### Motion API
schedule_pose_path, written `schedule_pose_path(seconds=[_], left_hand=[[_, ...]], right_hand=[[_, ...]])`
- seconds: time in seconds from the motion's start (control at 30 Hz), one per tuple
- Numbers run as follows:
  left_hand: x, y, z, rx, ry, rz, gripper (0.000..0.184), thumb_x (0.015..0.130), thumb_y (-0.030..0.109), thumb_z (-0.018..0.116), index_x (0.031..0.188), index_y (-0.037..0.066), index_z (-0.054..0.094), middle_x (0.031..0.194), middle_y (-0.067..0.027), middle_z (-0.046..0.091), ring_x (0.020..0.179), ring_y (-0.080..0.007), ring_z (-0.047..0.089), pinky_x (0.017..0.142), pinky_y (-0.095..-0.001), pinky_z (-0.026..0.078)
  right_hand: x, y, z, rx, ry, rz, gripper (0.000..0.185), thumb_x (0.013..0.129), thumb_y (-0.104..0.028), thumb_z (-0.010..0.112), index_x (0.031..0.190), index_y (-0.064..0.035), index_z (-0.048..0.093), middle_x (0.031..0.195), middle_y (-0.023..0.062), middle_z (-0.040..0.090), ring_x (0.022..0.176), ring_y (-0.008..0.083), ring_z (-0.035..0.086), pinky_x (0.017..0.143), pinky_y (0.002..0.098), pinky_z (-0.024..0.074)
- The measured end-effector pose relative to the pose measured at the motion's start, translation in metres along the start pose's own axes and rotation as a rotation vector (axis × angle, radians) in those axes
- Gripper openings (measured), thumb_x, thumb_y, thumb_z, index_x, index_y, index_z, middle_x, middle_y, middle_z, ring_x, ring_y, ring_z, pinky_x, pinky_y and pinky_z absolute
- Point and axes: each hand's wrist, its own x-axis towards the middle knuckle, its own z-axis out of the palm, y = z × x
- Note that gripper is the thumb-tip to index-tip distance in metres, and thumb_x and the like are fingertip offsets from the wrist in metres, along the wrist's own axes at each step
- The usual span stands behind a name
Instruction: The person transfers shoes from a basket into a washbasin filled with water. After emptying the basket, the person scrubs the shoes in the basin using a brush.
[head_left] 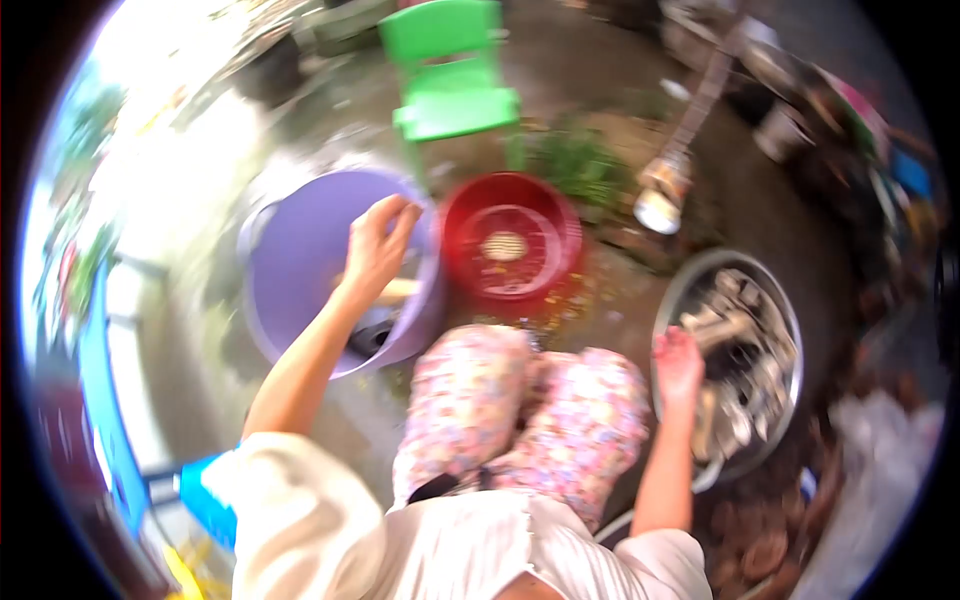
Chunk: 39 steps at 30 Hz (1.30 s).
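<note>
My left hand [375, 247] is raised over the purple tub [295, 225], its fingers loosely bent and apart with nothing visible in them. Inside the tub, partly hidden by my forearm, are a pale yellowish piece [398, 290] and a dark object [370, 338]. At the left rim of a round metal basin [790, 310] is my right hand [678, 367], fingers extended though blurred, and I see nothing held. Many pale, elongated pieces [765, 385] fill that basin, with something dark among them; their kind is unclear.
A red basin [562, 225] holding a pale round item [503, 247] stands before my knees, yellow bits scattered beside it. Behind it are a green plastic chair [455, 105] and green leaves [585, 165]. A pole-like object [690, 120] leans at upper right; clear plastic [870, 460] lies lower right.
</note>
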Motion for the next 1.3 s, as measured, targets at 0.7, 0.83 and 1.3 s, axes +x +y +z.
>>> schedule_pose_path(seconds=[0.7,0.83,1.3], left_hand=[[-0.088,-0.273,0.044,0.913,-0.838,-0.143,0.121,0.056,0.039,0.085,0.153,0.015,0.018,0.155,-0.0219,0.021,0.144,-0.0385,0.020,0.107,-0.0613,0.027],[-0.030,-0.291,0.034,0.806,-0.799,-0.371,0.118,0.055,0.036,0.087,0.151,0.013,0.023,0.156,-0.0196,0.024,0.147,-0.0336,0.017,0.113,-0.0575,0.020],[0.000,-0.299,0.090,0.682,-1.056,-0.360,0.096,0.059,0.011,0.082,0.144,0.010,0.039,0.129,-0.0148,0.060,0.119,-0.0311,0.058,0.093,-0.0404,0.049]], right_hand=[[-0.025,0.254,0.361,-1.544,-1.262,-0.483,0.020,0.080,-0.021,0.064,0.095,-0.0080,0.067,0.104,0.0076,0.065,0.099,0.0275,0.060,0.089,0.0387,0.0414],[-0.027,0.257,0.369,-1.553,-1.279,-0.479,0.021,0.079,-0.019,0.065,0.097,-0.0091,0.066,0.104,0.0072,0.065,0.098,0.0274,0.059,0.087,0.0388,0.0414],[-0.024,0.257,0.377,-1.560,-1.267,-0.432,0.022,0.076,-0.017,0.068,0.096,-0.0097,0.067,0.104,0.0053,0.065,0.098,0.0248,0.059,0.086,0.0369,0.0402]])
